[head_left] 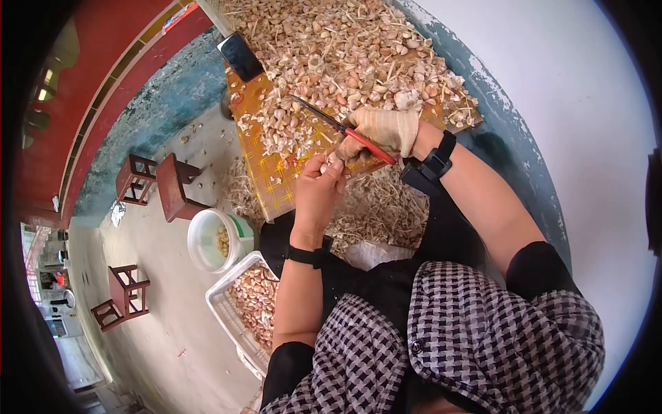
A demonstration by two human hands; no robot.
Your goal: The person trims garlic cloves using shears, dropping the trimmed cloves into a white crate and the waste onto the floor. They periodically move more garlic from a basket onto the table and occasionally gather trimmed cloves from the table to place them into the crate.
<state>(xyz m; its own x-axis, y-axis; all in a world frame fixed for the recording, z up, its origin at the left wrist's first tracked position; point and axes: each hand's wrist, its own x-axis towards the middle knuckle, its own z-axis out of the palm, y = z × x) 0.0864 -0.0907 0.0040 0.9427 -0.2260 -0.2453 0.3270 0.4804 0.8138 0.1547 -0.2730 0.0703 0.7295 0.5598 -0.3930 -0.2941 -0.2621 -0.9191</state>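
Note:
My right hand [386,130], in a striped work glove, is closed around scissors [372,146] with red handles and dark blades. The blades point up and left over the table. My left hand [318,190] is bare and pinches a small piece of garlic [334,161] just below the scissors. Fingertips of both hands meet close to this garlic. Beyond them a big heap of garlic cloves [345,62], mixed with dry stalks and skins, covers most of the table [265,176], which has a yellow patterned top.
A phone [240,56] lies at the table's left edge. Left of my legs stand a white bucket [200,241] with some pale cloves and a white basket [219,298] full of cloves. Stalk waste [379,207] is piled below the table. Wooden stools [176,190] stand farther left.

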